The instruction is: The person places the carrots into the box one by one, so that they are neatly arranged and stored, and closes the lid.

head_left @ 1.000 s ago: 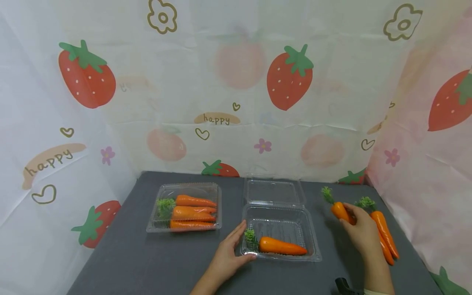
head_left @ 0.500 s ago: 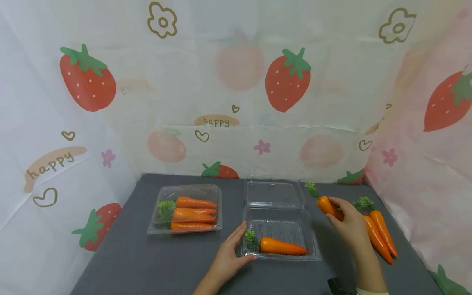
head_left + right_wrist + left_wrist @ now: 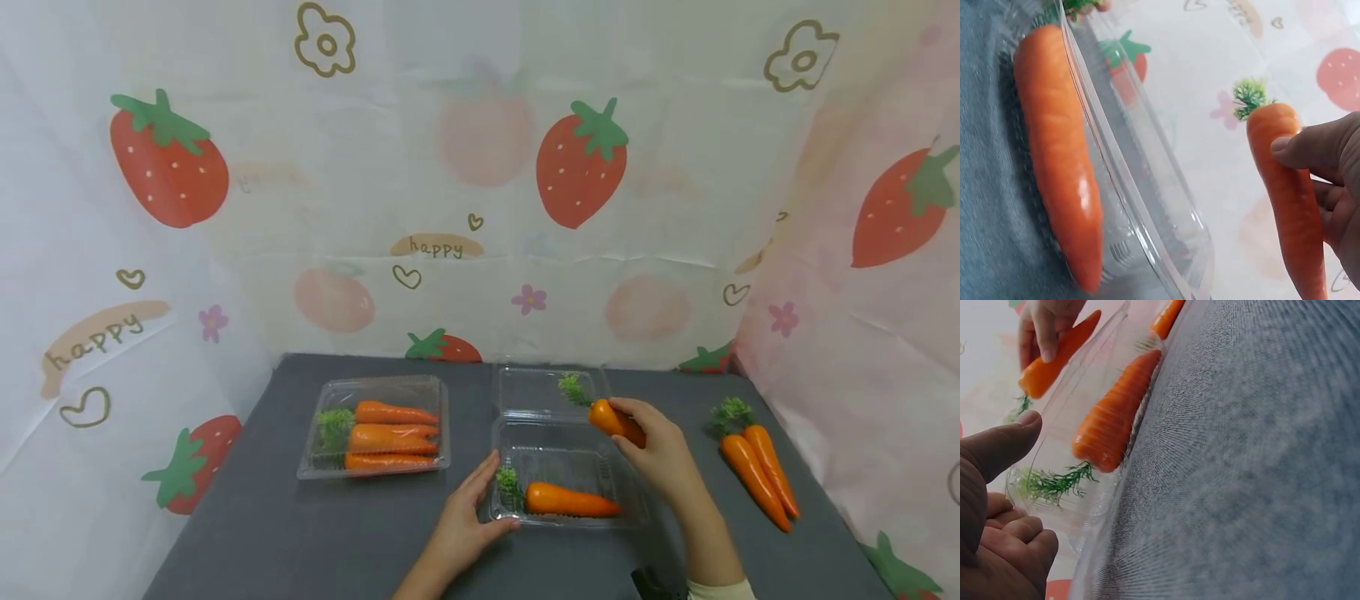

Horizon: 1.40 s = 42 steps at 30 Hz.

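Note:
My right hand grips an orange carrot with a leafy green top, thumb and fingers around its thick end. It is held over the right back part of an open clear plastic container. Along the container's front side lies another carrot, its greens to the left. My left hand rests at the container's front left corner, long fingers along the left side and thumb at the front edge. In the right wrist view, the held carrot hangs tip down, apart from the carrot inside.
At left stands a closed clear container with several carrots inside. Two loose carrots lie together on the grey tabletop at right. The open container's lid leans back behind it. Printed curtains enclose the table.
My right hand has carried the carrot leftward, from beside the loose carrots to over the open container. The left hand has stayed at the container's corner.

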Each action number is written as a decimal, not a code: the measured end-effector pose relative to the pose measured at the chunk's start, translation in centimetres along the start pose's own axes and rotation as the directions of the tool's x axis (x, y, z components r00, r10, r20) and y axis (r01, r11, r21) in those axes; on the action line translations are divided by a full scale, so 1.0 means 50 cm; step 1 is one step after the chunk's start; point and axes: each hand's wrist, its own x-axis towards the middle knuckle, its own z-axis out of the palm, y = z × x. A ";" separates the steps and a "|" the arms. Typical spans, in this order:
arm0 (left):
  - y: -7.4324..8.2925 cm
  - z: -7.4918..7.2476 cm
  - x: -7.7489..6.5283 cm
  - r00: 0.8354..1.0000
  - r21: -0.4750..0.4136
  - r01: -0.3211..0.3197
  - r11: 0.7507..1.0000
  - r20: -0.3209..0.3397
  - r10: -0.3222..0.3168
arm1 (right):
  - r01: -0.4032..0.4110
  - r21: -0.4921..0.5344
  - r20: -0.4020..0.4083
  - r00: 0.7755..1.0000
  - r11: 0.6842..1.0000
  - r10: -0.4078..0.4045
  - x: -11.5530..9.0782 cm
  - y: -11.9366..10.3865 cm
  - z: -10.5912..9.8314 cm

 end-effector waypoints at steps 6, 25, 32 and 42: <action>-0.002 0.002 0.009 1.000 0.013 -0.023 1.000 -0.011 0.024 | 0.034 0.020 0.012 0.999 0.999 -0.034 0.008 -0.018 0.008; 0.006 0.002 0.002 1.000 0.019 0.014 1.000 -0.012 -0.013 | -0.016 0.098 0.127 0.992 0.995 0.003 -0.004 -0.046 0.077; 0.009 0.000 0.002 1.000 0.020 0.027 0.999 -0.002 -0.027 | -0.043 0.106 0.193 0.981 0.993 0.022 -0.004 -0.044 0.099; 0.009 0.000 0.000 0.999 0.043 0.049 0.998 0.008 -0.050 | -0.033 0.132 0.252 0.968 0.991 -0.002 -0.007 -0.040 0.114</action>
